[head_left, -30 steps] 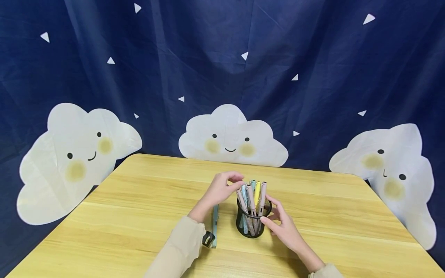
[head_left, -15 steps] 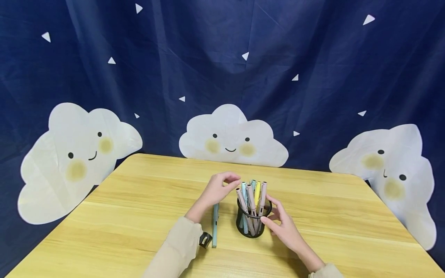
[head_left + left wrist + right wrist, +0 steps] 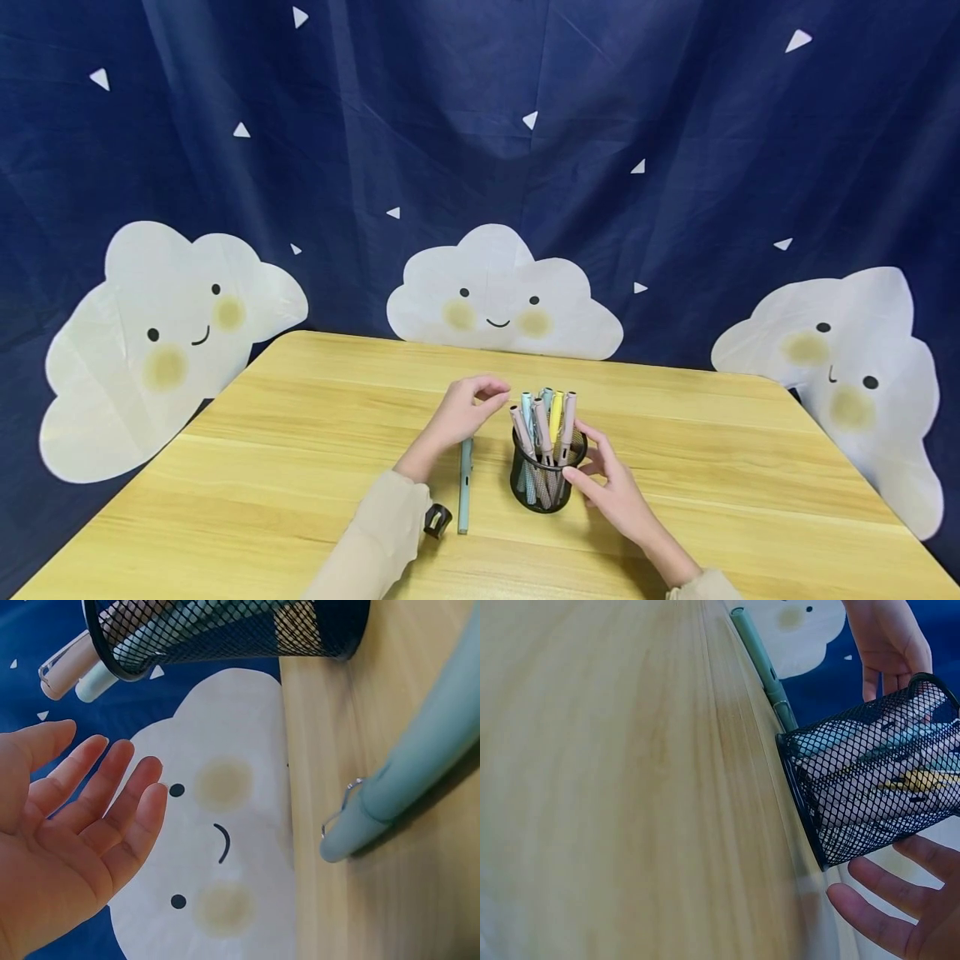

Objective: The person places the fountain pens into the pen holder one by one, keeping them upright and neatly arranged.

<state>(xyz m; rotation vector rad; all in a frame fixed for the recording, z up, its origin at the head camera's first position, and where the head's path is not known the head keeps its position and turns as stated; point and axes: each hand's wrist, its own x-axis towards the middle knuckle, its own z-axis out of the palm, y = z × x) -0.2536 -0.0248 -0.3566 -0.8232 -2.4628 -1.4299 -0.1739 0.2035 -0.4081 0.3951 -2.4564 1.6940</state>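
A black mesh pen holder (image 3: 540, 493) stands upright on the table with several capped pens in it, among them a yellow pen (image 3: 555, 414), a light blue pen (image 3: 527, 407) and pinkish-grey ones. My right hand (image 3: 617, 492) holds it from the right, thumb at the front of the rim and index finger around the far side. Left of the pens my left hand (image 3: 457, 411) hovers with relaxed fingers; its palm (image 3: 56, 877) is bare in the left wrist view. A teal pen (image 3: 463, 492) lies on the table below the left wrist.
The wooden table (image 3: 712, 467) reaches back to a dark blue curtain (image 3: 465, 108) printed with white clouds and small triangles. A black wrist-worn piece (image 3: 437, 520) sticks out beside the left sleeve (image 3: 378, 525).
My left hand has drawn away from the pens, slightly to the left, its fingertips now apart from them. The right hand and the pen holder have stayed in place.
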